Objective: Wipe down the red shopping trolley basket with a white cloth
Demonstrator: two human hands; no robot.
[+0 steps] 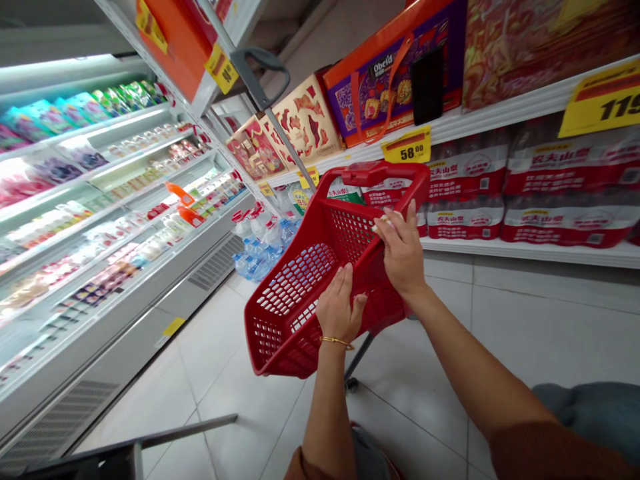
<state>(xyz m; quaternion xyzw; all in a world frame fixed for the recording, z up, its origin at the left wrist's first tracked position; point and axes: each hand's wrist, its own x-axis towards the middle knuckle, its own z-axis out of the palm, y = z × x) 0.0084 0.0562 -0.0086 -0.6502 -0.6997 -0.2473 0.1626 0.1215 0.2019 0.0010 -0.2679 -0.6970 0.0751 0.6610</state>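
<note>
A red plastic shopping cart with perforated walls stands tilted in the view before me, its basket bare inside. My left hand, with a gold bangle at the wrist, rests on the near side rim, fingers stretched out and thumb apart. Farther up the same rim, close to the cart's handle, my right hand is closed over the edge. A small white patch shows at its fingertips; I cannot make out what it is. The undersides of both hands are hidden.
A refrigerated display case runs along the left. Shelves ahead carry a purple gift box and red-labelled water packs. Bottled water stands on the floor behind the cart. A dark metal frame juts in at lower left.
</note>
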